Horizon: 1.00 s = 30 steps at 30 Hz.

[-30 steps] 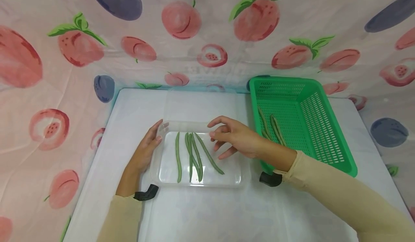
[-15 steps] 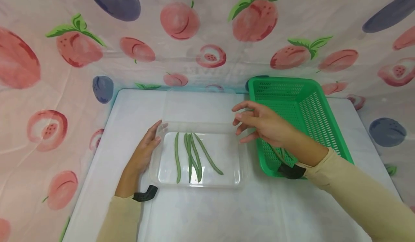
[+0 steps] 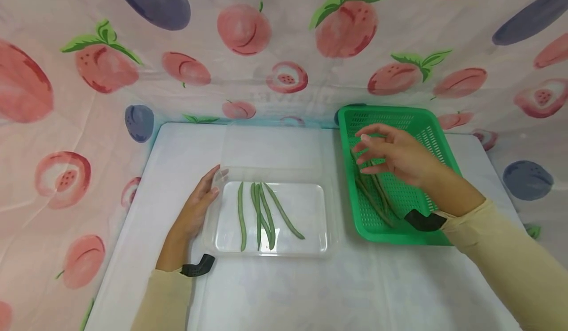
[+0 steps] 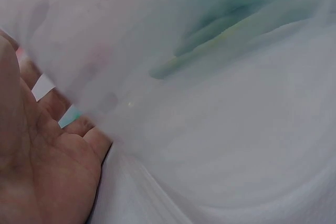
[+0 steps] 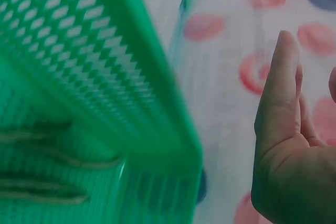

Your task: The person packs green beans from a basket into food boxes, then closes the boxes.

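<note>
A clear plastic container [image 3: 270, 254] lies on the white table with several green beans [image 3: 241, 217] spread across its bottom. My left hand [image 3: 199, 205] holds the container's left side near the far corner, thumb at the rim and fingers round the outside. The left wrist view shows the palm [image 4: 58, 166] beside the translucent wall, beans blurred behind it. Over the green basket [image 3: 359, 222] hovers my right hand [image 3: 399, 156], fingers loosely bent and holding nothing. Several more beans [image 3: 372, 198] lie in the basket's left part, partly hidden under that hand.
The container's clear lid [image 3: 270, 143] lies flat behind it, toward the back edge. A fruit-printed cloth [image 3: 248, 30] hangs behind and beside the table [image 3: 284, 291]. The basket's tall perforated wall [image 5: 163, 93] stands at the right.
My right hand has moved right, from above the container to above the green basket. The left hand stays at the container, and the beans in it lie as before.
</note>
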{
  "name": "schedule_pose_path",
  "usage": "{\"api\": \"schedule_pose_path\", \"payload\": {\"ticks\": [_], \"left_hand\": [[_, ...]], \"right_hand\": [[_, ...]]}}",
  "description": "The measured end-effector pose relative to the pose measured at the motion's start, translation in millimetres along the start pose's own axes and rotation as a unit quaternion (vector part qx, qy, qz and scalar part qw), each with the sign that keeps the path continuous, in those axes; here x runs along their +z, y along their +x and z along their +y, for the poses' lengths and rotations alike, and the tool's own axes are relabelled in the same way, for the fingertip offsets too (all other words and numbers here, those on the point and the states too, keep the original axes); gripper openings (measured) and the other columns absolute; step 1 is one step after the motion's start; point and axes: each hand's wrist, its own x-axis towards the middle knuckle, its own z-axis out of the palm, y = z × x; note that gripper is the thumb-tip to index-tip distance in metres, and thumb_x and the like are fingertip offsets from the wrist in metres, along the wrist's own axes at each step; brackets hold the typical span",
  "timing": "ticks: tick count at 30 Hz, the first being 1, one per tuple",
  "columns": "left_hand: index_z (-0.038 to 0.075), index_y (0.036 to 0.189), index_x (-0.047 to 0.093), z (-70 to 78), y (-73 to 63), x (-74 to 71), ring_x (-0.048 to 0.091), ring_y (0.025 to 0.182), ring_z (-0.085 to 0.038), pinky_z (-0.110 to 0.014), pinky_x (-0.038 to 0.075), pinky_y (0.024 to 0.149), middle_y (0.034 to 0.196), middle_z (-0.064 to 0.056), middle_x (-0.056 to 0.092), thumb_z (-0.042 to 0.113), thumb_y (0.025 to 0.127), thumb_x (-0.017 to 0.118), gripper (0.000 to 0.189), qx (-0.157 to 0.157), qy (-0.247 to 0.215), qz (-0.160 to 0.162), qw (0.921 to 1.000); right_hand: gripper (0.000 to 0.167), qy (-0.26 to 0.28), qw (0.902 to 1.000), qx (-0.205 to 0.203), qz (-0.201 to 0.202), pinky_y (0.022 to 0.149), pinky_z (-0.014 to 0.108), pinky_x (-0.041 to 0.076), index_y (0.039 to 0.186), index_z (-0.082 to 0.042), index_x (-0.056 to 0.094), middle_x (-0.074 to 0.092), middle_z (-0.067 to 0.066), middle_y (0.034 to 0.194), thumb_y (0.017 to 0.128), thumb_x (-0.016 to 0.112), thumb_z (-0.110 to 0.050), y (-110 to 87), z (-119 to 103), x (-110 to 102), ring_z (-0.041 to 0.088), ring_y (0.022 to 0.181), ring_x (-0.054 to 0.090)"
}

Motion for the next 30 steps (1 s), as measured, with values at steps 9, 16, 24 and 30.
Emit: {"api": "schedule_pose_path", "payload": {"ticks": [9, 16, 24, 30], "left_hand": [[0.020, 0.164, 0.019, 0.3, 0.4, 0.1, 0.029, 0.151, -0.038, -0.028, 0.051, 0.098, 0.171, -0.003, 0.022, 0.024, 0.110, 0.043, 0.060, -0.002, 0.006, 0.001, 1.0000], [0.022, 0.164, 0.019, 0.7, -0.1, -0.4, 0.029, 0.151, -0.038, -0.028, 0.052, 0.096, 0.171, -0.003, 0.022, 0.022, 0.110, 0.043, 0.059, -0.010, 0.003, 0.002, 0.9999], [0.021, 0.164, 0.019, 1.5, -0.4, 0.1, 0.030, 0.150, -0.038, -0.029, 0.052, 0.096, 0.171, -0.003, 0.021, 0.018, 0.110, 0.041, 0.059, -0.006, 0.000, -0.001, 1.0000], [0.021, 0.164, 0.019, 0.9, -0.4, 0.6, 0.036, 0.146, -0.034, -0.031, 0.054, 0.095, 0.171, -0.003, 0.021, 0.019, 0.110, 0.041, 0.059, -0.005, -0.003, -0.002, 1.0000]], "right_hand": [[0.032, -0.027, 0.9972, 0.054, 0.043, 0.091, 0.038, 0.060, 0.129, -0.012, 0.050, 0.068, 0.002, 0.119, 0.105, 0.057, -0.031, 13.0, 21, -38, 0.019, 0.100, 0.069], [0.035, -0.047, 0.9951, 0.084, 0.024, 0.093, 0.034, 0.059, 0.133, -0.012, 0.048, 0.067, -0.002, 0.123, 0.105, 0.057, -0.032, 26.8, 44, -62, 0.016, 0.105, 0.069], [0.063, -0.119, 0.9855, 0.118, 0.025, 0.100, 0.042, 0.055, 0.148, -0.003, 0.041, 0.058, 0.011, 0.141, 0.101, 0.063, -0.038, 47.4, 66, -74, 0.023, 0.118, 0.065], [0.064, -0.150, 0.9795, 0.133, 0.019, 0.100, 0.044, 0.056, 0.150, -0.001, 0.043, 0.048, 0.019, 0.148, 0.101, 0.064, -0.037, 57.8, 76, -75, 0.027, 0.119, 0.063]]}}
